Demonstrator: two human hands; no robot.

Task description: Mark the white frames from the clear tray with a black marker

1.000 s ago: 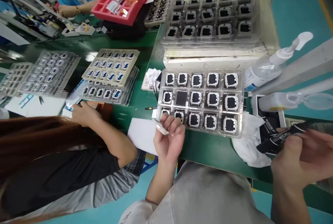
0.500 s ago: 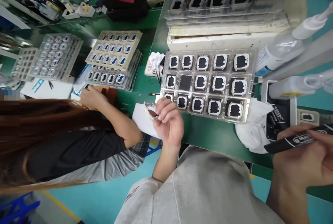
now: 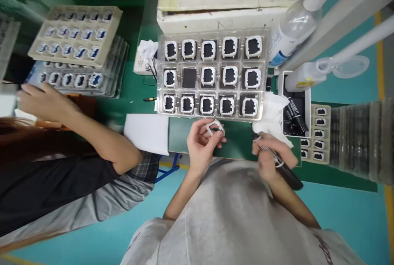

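Your L hand [image 3: 201, 144] grips the white frame [image 3: 215, 128] w/ fingers closed on it, just below the clear tray [image 3: 212, 74]; R hand [image 3: 272, 154] fingers grip the blk marker [image 3: 285, 170], tip up-left.

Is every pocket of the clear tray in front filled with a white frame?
No, one middle-row pocket of the tray shows only dark backing.

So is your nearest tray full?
Not quite: the tray's middle row, second from left, shows only a dark square; other spots have white frames.
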